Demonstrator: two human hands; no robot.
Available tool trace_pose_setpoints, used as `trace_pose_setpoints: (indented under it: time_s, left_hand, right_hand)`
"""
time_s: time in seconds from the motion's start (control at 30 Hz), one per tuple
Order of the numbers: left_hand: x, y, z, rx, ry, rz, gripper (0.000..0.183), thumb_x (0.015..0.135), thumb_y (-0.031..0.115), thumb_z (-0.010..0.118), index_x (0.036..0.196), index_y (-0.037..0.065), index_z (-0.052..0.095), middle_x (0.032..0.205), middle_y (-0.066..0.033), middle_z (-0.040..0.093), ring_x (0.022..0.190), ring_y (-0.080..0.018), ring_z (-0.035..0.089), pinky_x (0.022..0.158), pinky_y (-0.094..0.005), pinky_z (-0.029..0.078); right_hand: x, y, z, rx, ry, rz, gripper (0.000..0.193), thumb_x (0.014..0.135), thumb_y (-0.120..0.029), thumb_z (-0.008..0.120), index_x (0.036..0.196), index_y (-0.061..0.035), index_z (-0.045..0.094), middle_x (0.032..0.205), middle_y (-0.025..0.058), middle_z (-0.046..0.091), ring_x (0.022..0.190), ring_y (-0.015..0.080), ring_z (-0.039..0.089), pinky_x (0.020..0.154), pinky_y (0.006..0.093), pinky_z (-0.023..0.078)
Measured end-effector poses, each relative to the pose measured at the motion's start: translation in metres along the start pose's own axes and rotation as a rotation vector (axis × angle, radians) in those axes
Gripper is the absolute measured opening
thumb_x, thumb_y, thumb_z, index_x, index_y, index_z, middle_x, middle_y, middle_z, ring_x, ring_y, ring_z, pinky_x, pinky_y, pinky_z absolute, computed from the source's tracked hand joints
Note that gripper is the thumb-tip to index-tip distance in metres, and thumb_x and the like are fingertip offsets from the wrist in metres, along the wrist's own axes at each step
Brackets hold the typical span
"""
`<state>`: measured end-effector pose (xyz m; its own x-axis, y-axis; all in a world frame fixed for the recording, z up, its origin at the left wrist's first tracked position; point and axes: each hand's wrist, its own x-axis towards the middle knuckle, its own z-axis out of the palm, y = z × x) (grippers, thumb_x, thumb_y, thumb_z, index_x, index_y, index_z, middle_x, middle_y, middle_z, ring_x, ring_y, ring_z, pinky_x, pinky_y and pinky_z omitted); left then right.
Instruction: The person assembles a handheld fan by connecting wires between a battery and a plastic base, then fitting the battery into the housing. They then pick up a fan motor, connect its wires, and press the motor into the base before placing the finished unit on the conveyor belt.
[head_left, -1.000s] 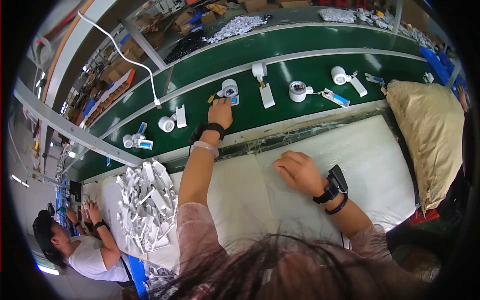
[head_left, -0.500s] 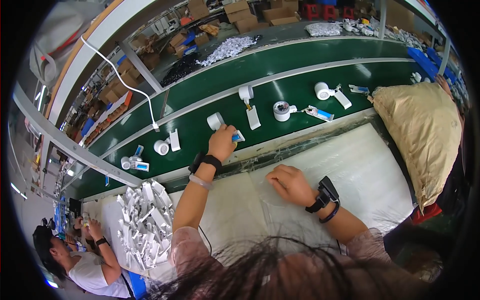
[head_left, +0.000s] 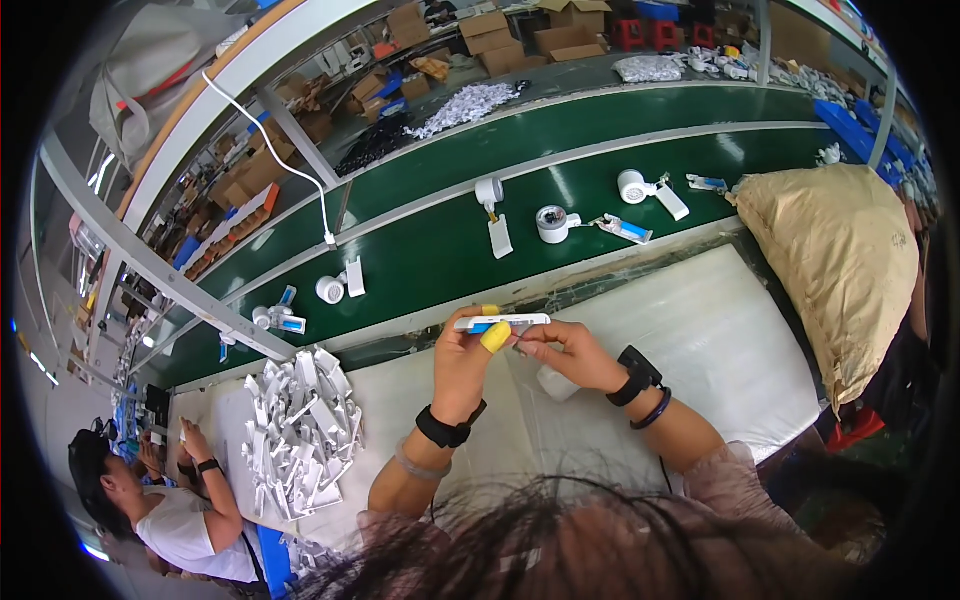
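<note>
Over the table, my left hand (head_left: 462, 378) grips a white plastic handle housing (head_left: 502, 320) with a blue part showing inside. Yellow covers sit on its thumb and one finger. My right hand (head_left: 575, 357) is closed in a pinch at the housing's right end; the exact spot between its fingertips is hidden. Below the right hand, a white round head (head_left: 556, 384) shows partly, seemingly belonging to the same device. A pile of white handle shells (head_left: 305, 435) lies left of my left hand.
Beyond the table, a green conveyor belt (head_left: 410, 262) carries several white round-headed devices (head_left: 558, 224) with handles, some showing blue parts. A large tan sack (head_left: 835, 270) stands at right. A metal frame post (head_left: 165, 270) slants across the left, near a co-worker (head_left: 185, 525). A white cable (head_left: 290, 170) hangs above the belt.
My left hand has lifted the device off the belt and drawn it back over the table. My right hand has moved up to meet it at the housing's end.
</note>
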<state>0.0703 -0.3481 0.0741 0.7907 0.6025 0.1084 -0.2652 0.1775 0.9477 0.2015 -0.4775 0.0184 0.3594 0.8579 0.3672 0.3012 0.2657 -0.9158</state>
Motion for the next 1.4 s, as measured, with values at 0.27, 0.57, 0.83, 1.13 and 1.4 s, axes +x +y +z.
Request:
trace_pose_setpoints:
  time_s: [0.27,0.57,0.83,1.13,1.4]
  left_hand:
    - [-0.01,-0.004,-0.053,0.317,-0.051,-0.123,0.021,0.089,0.009,0.065,0.108,0.002,0.062,0.098,-0.0068,0.066,0.09,-0.0135,0.064,0.073,-0.0267,0.053]
    - [-0.021,-0.02,-0.018,0.055,-0.48,-0.541,0.052,0.092,0.021,0.061,0.137,0.004,0.04,0.109,-0.0101,0.063,0.078,-0.0156,0.067,0.055,-0.0243,0.052]
    - [-0.019,-0.042,-0.026,0.801,-0.033,0.193,0.048,0.087,0.002,0.056,0.132,0.002,0.039,0.1,-0.0081,0.062,0.067,-0.0139,0.061,0.053,-0.0254,0.049]
    - [-0.022,-0.031,-0.02,0.023,-0.093,-0.261,0.034,0.093,0.012,0.05,0.126,0.005,0.043,0.092,-0.0079,0.06,0.065,-0.0153,0.06,0.054,-0.0295,0.053]
    - [-0.026,-0.031,-0.016,-0.006,-0.066,-0.284,0.029,0.098,0.016,0.041,0.125,0.006,0.045,0.092,-0.0071,0.06,0.068,-0.0137,0.06,0.055,-0.0305,0.056]
  right_hand:
    - [0.002,-0.021,-0.007,0.101,-0.252,0.15,0.017,0.1,-0.017,0.053,0.096,-0.0005,0.057,0.075,0.0007,0.057,0.059,0.0072,0.058,0.056,0.0228,0.045]
    - [0.002,-0.031,-0.019,0.002,-0.307,0.231,0.017,0.098,-0.019,0.056,0.092,-0.0031,0.059,0.07,0.0007,0.059,0.051,0.0061,0.054,0.048,0.023,0.041]
    - [0.001,-0.03,-0.025,-0.117,-0.334,0.175,0.019,0.09,-0.014,0.065,0.105,-0.0039,0.065,0.081,0.009,0.064,0.058,0.0184,0.059,0.059,0.0307,0.047]
    - [0.002,-0.034,0.003,-0.762,0.165,-0.22,0.012,0.077,-0.002,0.067,0.088,-0.0057,0.063,0.078,0.0102,0.062,0.066,0.0318,0.059,0.064,0.0408,0.048]
    - [-0.002,-0.027,0.013,-0.539,0.235,-0.376,0.02,0.078,0.006,0.068,0.095,-0.0036,0.064,0.086,0.0122,0.063,0.076,0.028,0.061,0.066,0.0336,0.05]
